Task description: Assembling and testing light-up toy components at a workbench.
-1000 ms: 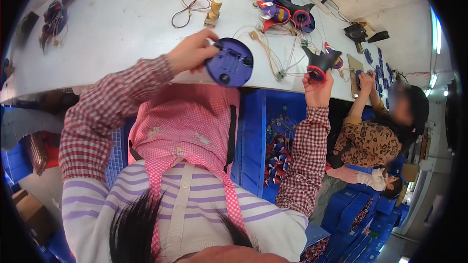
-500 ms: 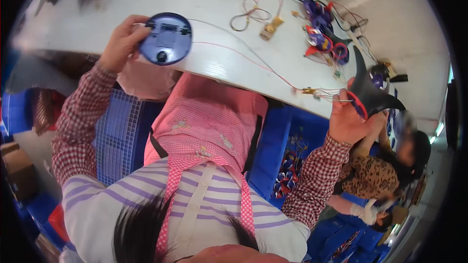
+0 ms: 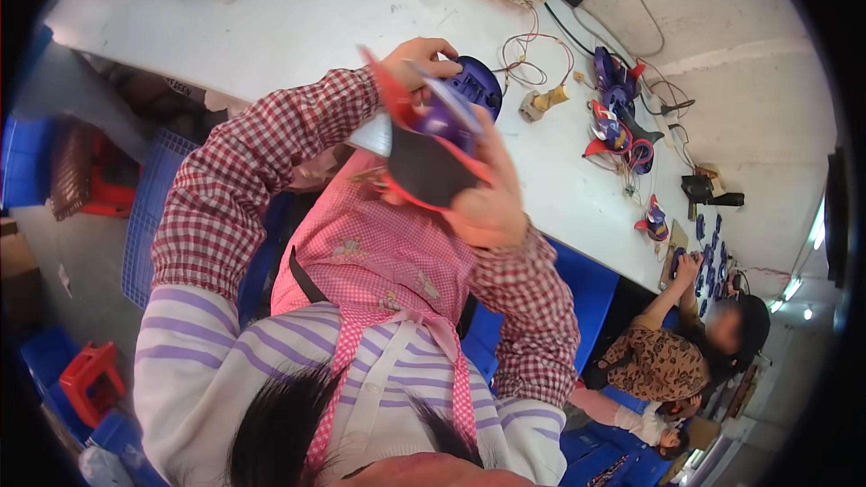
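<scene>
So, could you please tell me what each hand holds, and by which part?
The left hand holds the round purple shell by its rim; the right hand grips a blurred black, red-edged toy part by its edge.

A pair of checked sleeve covers, dark red and white, dresses the forearms: the left sleeve cover (image 3: pixel 257 149) slants across the left of the frame, and the right sleeve cover (image 3: pixel 537 325) sits right of centre. Both look loose and wrinkled. The left hand (image 3: pixel 418 63) and right hand (image 3: pixel 494 212) are bare. Lower down shows a white top (image 3: pixel 289 347) with lavender stripes, banding the upper arms too, and a plain white button placket (image 3: pixel 372 388) down its front. Mid-frame is a pink apron (image 3: pixel 365 275), finely checked, with small pale figures on it. Its pink straps, white-dotted, run toward the lower edge, where long strands of hair (image 3: pixel 280 428) hang.
</scene>
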`<state>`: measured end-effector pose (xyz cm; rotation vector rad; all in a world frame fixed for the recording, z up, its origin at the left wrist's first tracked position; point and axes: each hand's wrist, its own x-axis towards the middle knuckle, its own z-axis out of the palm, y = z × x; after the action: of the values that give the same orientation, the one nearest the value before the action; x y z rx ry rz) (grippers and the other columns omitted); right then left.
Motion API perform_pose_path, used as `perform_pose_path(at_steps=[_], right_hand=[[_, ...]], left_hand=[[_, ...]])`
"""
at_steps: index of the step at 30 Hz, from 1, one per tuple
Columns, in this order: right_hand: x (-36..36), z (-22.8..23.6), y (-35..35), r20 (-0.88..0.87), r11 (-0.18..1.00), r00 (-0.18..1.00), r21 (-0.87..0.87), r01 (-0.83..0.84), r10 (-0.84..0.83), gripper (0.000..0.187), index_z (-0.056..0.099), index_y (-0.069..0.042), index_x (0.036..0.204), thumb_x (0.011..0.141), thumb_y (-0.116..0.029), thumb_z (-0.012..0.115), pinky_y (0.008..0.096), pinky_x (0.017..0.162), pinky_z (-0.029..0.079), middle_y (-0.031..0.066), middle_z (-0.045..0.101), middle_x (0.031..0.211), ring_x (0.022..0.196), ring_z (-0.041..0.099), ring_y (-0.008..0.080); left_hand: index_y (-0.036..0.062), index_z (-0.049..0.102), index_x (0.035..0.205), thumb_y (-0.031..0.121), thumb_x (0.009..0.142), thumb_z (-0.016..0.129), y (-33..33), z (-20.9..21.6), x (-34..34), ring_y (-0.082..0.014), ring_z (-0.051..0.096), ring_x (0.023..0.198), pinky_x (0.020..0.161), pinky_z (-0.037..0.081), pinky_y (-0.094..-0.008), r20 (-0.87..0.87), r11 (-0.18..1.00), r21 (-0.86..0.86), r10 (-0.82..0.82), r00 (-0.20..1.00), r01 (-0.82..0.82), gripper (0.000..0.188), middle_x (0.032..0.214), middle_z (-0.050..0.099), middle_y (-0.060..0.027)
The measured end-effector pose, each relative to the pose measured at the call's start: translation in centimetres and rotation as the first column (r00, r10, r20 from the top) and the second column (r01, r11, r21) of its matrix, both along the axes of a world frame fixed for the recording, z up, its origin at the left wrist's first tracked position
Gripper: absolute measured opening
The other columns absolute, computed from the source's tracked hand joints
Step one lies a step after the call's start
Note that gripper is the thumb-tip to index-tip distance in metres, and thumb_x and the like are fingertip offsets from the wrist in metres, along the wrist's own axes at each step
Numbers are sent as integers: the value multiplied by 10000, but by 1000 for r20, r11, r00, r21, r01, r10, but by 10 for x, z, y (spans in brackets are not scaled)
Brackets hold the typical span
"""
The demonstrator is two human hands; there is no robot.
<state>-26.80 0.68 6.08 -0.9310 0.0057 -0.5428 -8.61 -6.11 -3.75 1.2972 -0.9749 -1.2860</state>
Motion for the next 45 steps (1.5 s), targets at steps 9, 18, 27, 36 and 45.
perform_pose_path(at_steps=[9,18,27,36,45], right_hand=[[-17,2,-9,-69,922,984,366,-126,162,819,335,-52,1288,610,-98,793,384,859,437,165,479,1208,1035,515,284],[44,7,6,-114,980,974,-22,196,-197,743,322,-35,1203,619,-35,782,331,809,475,140,529,1073,936,551,218],[153,-75,-103,-17,202,434,-900,385,-901,704,343,-4,1050,602,-277,813,373,777,460,147,435,972,854,503,271],[140,-87,-110,-70,87,311,-995,42,-948,516,474,-8,930,660,-350,750,361,832,380,144,435,981,889,433,294],[-59,-22,-147,386,-335,147,-898,287,-911,345,558,7,1020,756,-154,712,261,630,429,68,549,916,732,485,153]], left_hand=[[66,586,1187,163,809,559,-61,27,30,-189,569,836,777,474,-281,633,885,-193,-218,743,424,391,1003,623,-106],[137,511,1270,150,846,543,-88,14,60,-167,549,937,809,444,-264,526,837,-533,213,823,124,425,1095,595,-60],[27,558,1060,121,875,536,114,19,106,-106,493,691,619,434,-222,386,689,-490,721,576,-534,208,880,578,-42],[30,580,989,-30,711,614,128,44,-18,-207,512,758,673,450,-288,614,720,-674,420,668,167,286,893,533,-86],[4,552,1055,215,870,526,12,40,-19,-227,588,733,656,478,-309,832,929,-362,359,424,-77,282,920,601,-144]])
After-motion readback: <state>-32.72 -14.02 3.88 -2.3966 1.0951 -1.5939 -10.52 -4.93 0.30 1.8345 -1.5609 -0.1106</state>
